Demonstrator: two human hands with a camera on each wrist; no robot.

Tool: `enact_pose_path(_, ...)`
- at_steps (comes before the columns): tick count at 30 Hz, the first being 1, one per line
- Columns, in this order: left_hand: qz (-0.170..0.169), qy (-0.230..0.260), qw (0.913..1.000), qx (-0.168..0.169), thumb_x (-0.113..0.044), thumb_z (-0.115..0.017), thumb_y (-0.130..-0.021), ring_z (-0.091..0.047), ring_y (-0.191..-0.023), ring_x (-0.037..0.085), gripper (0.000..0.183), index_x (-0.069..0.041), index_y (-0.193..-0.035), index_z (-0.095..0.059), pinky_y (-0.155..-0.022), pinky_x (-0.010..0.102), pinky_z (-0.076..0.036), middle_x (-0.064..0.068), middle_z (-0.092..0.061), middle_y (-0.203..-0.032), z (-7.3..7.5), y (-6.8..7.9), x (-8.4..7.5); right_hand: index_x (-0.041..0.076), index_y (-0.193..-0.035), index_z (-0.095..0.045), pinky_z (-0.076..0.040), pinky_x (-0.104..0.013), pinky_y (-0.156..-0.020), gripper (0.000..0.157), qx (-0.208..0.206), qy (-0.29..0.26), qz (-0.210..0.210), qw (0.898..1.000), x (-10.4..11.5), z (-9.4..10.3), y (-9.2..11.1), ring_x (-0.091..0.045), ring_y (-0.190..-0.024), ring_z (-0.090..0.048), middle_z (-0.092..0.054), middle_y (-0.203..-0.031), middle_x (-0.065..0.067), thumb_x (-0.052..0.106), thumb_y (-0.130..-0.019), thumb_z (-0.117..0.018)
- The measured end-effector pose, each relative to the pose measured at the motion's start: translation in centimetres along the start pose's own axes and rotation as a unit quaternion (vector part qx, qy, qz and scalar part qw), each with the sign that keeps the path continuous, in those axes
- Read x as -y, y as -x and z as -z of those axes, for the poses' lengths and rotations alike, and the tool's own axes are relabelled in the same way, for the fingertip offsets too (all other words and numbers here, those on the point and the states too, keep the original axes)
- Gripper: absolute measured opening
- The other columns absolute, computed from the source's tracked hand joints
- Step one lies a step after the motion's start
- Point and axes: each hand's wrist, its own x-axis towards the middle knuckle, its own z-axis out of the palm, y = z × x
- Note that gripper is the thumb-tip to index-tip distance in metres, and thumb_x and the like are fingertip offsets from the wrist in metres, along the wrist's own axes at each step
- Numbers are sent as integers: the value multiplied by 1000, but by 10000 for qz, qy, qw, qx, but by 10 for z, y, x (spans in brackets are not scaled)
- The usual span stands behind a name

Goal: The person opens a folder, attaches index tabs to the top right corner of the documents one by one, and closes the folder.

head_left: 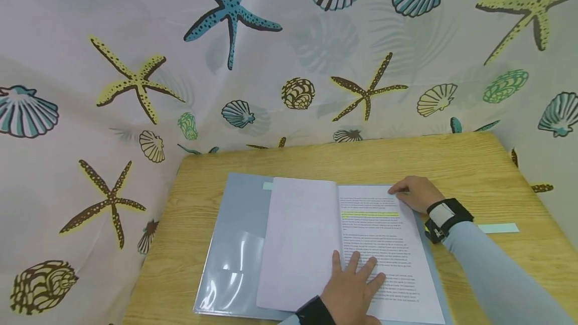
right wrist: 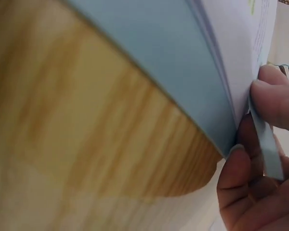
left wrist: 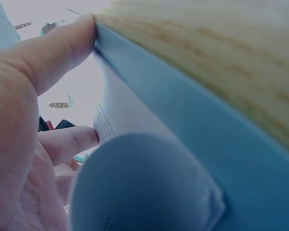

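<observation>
A printed document [head_left: 377,245] lies turned to an inner page, inside an opened blue folder [head_left: 239,219]. My left hand [head_left: 349,285] rests with spread fingers on the lower part of the text page. In the left wrist view, its thumb [left wrist: 62,53] reaches the folder's edge, beside a curling sheet [left wrist: 139,183]. At the page's upper right corner, my right hand [head_left: 415,192] pinches a light blue page tab [right wrist: 267,147] against the paper edge. The thumb [right wrist: 277,98] lies on the page, while the tab's loose end sticks out past the edge.
Another light blue tab [head_left: 268,185] projects from the left page's top corner. A light blue strip [head_left: 498,227] lies on the wooden table [head_left: 180,245], partly behind the right wrist. A yellow line [head_left: 370,214] highlights some text. A shell-patterned cloth [head_left: 271,54] surrounds the table.
</observation>
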Motion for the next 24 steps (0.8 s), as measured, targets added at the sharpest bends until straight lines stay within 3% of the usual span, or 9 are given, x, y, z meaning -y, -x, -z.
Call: enact_pose_path(24, -110, 83, 9998, -116, -78, -61, -66, -24, -142, 35, 95, -34, -147, -38, -100, 70, -25, -1, -26, -156, 2, 2, 0, 9, -97, -77, -48, -48, -78, 19, -300, 371, 473, 9977, 0, -2, 2, -36, -97, -61, -66, -104, -18, -1, -88, -63)
